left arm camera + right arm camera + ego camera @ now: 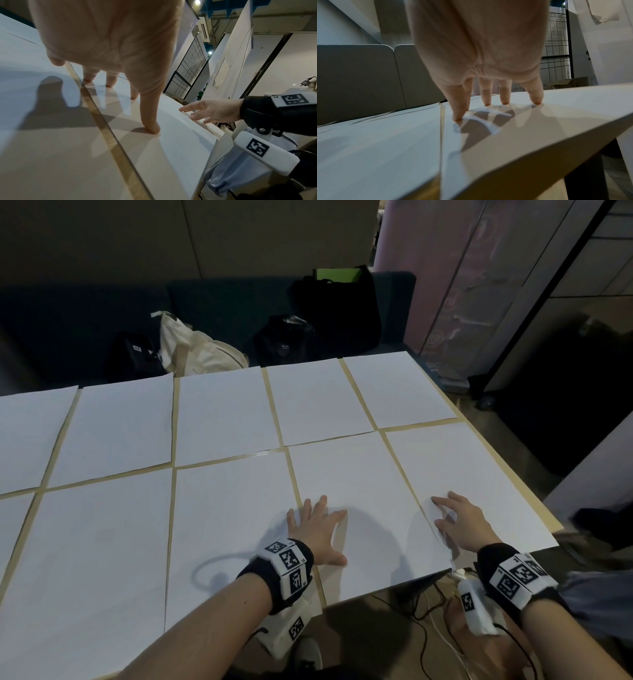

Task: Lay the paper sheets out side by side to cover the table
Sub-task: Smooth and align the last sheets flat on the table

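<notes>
Ten paper sheets (222, 416) were visible on the table (428, 424) in two rows, set side by side with narrow strips of bare wood showing between them. The left hand (317, 530) lay flat with fingers spread on the near sheet second from the right (363, 501), close to that sheet's left edge; it gripped nothing, and the flat press appeared intended to pin the sheet against sliding. The right hand (457, 523) rested its straight fingertips (505, 102) on the left margin of the near right-hand sheet (479, 481), likewise grasping nothing. That sheet lay directly under the right fingertips and overhung the near table edge, as the right wrist view showed. The fingertip contact suggested a fine adjustment of the sheet's position, to keep the gap to its neighbour narrow and even, though this remained a judgement. The two hands were near each other but apart, one on each side of the bare strip between the two sheets. The visible table surface was largely covered; the far left was cut off from view. Several bags (202, 347) sat on the dark sofa (68, 313) behind the table.
</notes>
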The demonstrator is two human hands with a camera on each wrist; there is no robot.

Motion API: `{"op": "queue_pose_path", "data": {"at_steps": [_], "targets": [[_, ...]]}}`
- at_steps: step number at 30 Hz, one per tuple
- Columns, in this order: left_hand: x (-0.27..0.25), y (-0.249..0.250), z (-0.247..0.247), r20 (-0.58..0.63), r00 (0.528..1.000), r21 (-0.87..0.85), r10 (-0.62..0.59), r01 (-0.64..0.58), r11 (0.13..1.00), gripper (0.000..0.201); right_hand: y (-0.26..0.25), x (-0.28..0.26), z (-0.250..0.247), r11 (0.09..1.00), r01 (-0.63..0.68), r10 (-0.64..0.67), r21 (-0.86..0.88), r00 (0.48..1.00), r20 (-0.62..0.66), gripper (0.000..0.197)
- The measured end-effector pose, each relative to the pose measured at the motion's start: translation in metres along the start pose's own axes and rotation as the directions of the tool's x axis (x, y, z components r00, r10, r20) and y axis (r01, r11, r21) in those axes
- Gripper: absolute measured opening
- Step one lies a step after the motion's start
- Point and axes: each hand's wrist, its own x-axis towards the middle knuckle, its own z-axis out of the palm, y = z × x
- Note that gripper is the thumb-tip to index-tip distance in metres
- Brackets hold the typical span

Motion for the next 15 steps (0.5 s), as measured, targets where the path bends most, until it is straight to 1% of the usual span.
{"op": "queue_pose_path", "data": {"at_steps": [15], "targets": [[-0.0010, -0.0003, 0.0018, 0.008, 1.000, 0.021, 0.006, -0.006, 1.000, 0.090, 0.0004, 0.0019, 0.0009, 1.000, 0.002, -0.002, 0.008, 1.000, 0.005, 0.047]]}}
